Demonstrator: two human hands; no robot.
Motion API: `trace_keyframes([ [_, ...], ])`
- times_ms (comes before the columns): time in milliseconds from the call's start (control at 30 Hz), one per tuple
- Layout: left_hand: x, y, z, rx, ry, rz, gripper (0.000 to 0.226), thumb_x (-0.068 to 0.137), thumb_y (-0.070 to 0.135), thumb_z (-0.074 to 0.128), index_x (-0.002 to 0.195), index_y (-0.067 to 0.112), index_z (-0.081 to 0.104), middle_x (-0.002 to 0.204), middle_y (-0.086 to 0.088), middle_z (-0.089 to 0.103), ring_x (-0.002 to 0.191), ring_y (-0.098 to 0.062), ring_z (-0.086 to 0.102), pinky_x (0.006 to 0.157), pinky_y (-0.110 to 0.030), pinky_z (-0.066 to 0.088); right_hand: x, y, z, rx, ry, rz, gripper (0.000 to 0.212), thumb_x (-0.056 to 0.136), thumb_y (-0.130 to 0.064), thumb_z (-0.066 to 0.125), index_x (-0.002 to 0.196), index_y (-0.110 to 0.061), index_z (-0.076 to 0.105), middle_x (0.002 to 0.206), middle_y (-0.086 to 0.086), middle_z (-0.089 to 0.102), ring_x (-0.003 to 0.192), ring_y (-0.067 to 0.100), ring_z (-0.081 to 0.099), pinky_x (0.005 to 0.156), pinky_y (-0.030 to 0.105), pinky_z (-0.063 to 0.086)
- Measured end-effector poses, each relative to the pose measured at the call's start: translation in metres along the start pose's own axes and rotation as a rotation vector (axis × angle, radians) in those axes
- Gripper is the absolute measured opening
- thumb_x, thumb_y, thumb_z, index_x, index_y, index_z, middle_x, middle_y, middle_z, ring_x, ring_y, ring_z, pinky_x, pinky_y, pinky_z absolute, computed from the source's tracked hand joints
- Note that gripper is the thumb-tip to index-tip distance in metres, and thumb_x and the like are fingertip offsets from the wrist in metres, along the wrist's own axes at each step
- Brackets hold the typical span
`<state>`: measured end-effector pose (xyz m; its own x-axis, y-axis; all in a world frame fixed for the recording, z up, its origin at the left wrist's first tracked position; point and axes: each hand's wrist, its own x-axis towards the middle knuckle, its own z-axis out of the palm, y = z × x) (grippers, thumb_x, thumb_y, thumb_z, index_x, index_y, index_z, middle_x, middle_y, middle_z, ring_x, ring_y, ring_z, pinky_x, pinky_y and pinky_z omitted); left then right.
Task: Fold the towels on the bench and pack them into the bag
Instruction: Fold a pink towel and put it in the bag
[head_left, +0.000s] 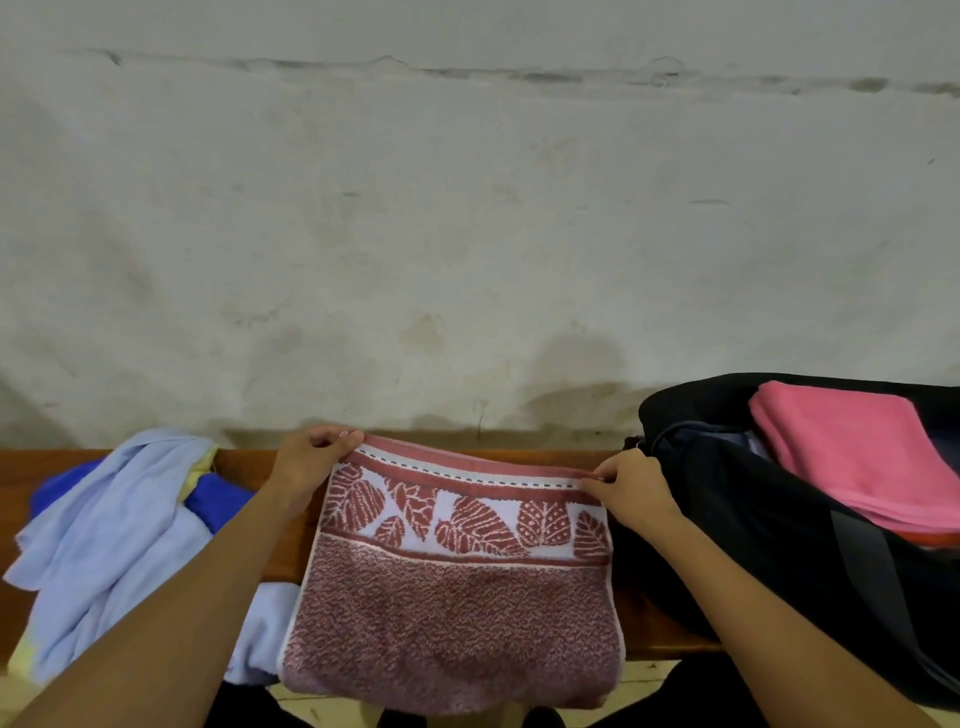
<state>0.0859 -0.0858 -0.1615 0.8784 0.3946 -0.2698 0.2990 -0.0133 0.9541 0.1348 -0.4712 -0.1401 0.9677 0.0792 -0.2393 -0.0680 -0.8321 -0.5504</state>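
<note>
A dusty-red towel with a leaf-pattern band (457, 597) lies across the wooden bench (244, 467), its near part hanging over the front edge. My left hand (311, 457) pinches its far left corner. My right hand (631, 486) pinches the far right corner. The far edge is lifted slightly between them. A black bag (753, 530) sits open at the right end of the bench, with a folded pink towel (852, 457) inside it.
A heap of unfolded towels, light blue (114, 530), dark blue (218, 499) and pale yellow, lies on the bench's left side. A stained grey wall (467, 234) stands directly behind the bench. Tiled floor shows below the front edge.
</note>
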Motion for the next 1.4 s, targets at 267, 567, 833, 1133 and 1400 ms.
trace_keyframes([
  [267,-0.016,0.035,-0.033,0.147,-0.08,0.222,0.006,0.082,0.006,0.073,0.087,0.003,0.072,0.082,-0.019,0.072,0.072,-0.027,0.069,0.065,-0.034,0.057,-0.018,-0.019,-0.016,0.358,0.052,-0.038,0.021,0.091,-0.022,0.07,0.081,-0.005,0.076,0.064,0.004,0.073,0.06,0.018,0.072,0.062,0.025,0.059],
  [567,-0.047,0.059,-0.072,0.269,-0.218,0.193,0.01,0.08,0.001,0.074,0.083,-0.006,0.067,0.079,-0.024,0.07,0.074,-0.032,0.068,0.073,-0.051,0.055,-0.038,-0.026,-0.031,0.477,-0.091,-0.146,0.014,0.096,-0.015,0.062,0.099,-0.018,0.075,0.078,0.0,0.077,0.072,0.014,0.074,0.064,0.019,0.057],
  [833,-0.07,0.06,-0.087,0.25,-0.193,0.205,0.016,0.078,-0.004,0.074,0.086,-0.015,0.065,0.082,-0.029,0.07,0.084,-0.045,0.069,0.075,-0.052,0.058,-0.042,-0.029,-0.033,0.531,0.019,-0.204,0.011,0.087,-0.008,0.072,0.097,-0.008,0.076,0.087,0.009,0.076,0.071,0.019,0.074,0.063,0.025,0.06],
  [1133,-0.078,0.068,-0.091,0.217,-0.161,0.277,0.019,0.076,-0.006,0.075,0.09,-0.006,0.063,0.082,-0.028,0.066,0.072,-0.037,0.068,0.067,-0.053,0.059,-0.04,-0.038,-0.046,0.221,0.056,-0.349,0.012,0.096,-0.016,0.063,0.102,-0.021,0.071,0.084,-0.007,0.072,0.071,0.001,0.069,0.061,0.01,0.052],
  [1400,-0.055,0.126,-0.064,0.341,0.179,0.59,0.029,0.079,-0.009,0.069,0.071,0.019,0.068,0.073,0.007,0.069,0.076,-0.024,0.062,0.074,-0.024,0.052,-0.027,-0.093,-0.076,0.387,0.403,-0.426,0.008,0.1,-0.008,0.052,0.097,-0.01,0.059,0.094,-0.003,0.064,0.082,0.004,0.064,0.062,0.013,0.051],
])
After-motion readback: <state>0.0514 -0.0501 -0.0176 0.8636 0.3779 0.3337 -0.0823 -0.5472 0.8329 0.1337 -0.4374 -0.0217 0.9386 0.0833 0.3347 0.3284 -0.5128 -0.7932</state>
